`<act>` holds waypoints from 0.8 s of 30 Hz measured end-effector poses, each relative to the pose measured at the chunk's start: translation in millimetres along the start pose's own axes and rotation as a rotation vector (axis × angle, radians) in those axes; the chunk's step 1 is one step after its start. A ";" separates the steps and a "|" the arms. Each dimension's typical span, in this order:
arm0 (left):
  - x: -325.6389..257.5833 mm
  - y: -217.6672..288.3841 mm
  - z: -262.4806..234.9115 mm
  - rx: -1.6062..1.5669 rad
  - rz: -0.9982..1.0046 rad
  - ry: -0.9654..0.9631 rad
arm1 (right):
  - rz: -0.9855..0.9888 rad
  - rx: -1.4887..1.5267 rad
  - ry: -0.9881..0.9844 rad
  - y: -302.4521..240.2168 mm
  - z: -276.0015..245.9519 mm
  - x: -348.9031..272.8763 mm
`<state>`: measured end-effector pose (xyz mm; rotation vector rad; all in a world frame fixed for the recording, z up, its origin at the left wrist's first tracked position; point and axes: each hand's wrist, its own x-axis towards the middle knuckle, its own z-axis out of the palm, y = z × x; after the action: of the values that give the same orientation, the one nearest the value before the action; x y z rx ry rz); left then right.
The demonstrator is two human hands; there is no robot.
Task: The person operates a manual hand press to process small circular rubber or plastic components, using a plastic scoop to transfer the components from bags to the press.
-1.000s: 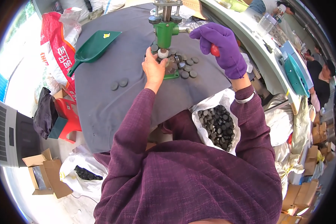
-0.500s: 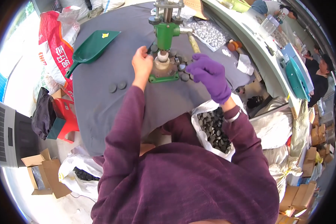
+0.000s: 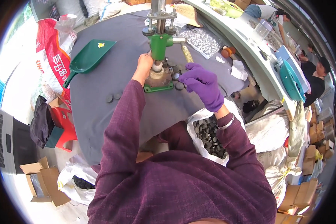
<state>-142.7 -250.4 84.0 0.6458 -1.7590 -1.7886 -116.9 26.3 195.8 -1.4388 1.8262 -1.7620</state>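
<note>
A green hand press stands on the grey-covered table, with a pale round die under its ram. My bare left hand is against the left side of the press, its fingertips hidden behind the column. To the right of the press is my right hand in a purple glove, its fingers curled together; whatever they hold is hidden. Dark round discs lie beside the press base, close to the gloved fingertips. The press lever, with a yellowish wrapped grip, slants down above the right hand.
A green dustpan and two loose dark discs lie on the left. Behind the lever is a clear bag of small silvery pieces. An open white sack of dark discs stands by my right forearm. Other people are at the far right.
My left hand has moved in against the press, its fingertips now out of sight. My gloved right hand has come slightly nearer and lower. The whole view has shifted a little.
</note>
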 end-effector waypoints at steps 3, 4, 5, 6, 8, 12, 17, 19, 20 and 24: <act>-9.9 21.3 0.4 -0.182 -0.097 -0.224 | -0.134 -0.118 -0.004 -1.9 -4.0 4.7; -13.7 26.0 1.1 -0.176 -0.107 -0.289 | -0.134 -0.120 -0.004 -1.1 -3.4 2.8; -15.1 31.3 1.0 -0.170 -0.113 -0.355 | -0.098 -0.067 0.006 1.1 -1.9 0.8; -16.7 36.8 1.5 -0.169 -0.107 -0.358 | -0.062 -0.014 0.017 2.6 -1.4 -0.2; -20.5 42.7 -0.3 -0.160 -0.184 -0.458 | -0.066 -0.006 0.022 2.7 0.4 -0.4; -17.8 27.4 -12.6 -0.212 -0.115 -0.424 | 0.006 0.063 0.003 -9.2 9.5 -0.9; -49.1 43.6 -71.9 -0.060 0.013 -0.117 | -0.135 -0.095 -0.039 13.5 -7.4 -0.5; -68.9 51.8 -118.4 0.151 0.138 0.048 | -0.123 -0.102 -0.003 8.5 -9.1 -0.8; -82.1 47.4 -147.4 0.343 0.182 0.157 | 0.004 0.045 0.008 0.4 -3.7 -1.9; -139.4 15.2 -201.0 0.964 0.279 0.248 | -0.020 0.101 0.005 1.0 -0.7 0.8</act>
<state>96.3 -304.5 87.8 0.8677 -2.3292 -0.5653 -118.3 25.9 195.5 -1.4205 1.7049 -1.8410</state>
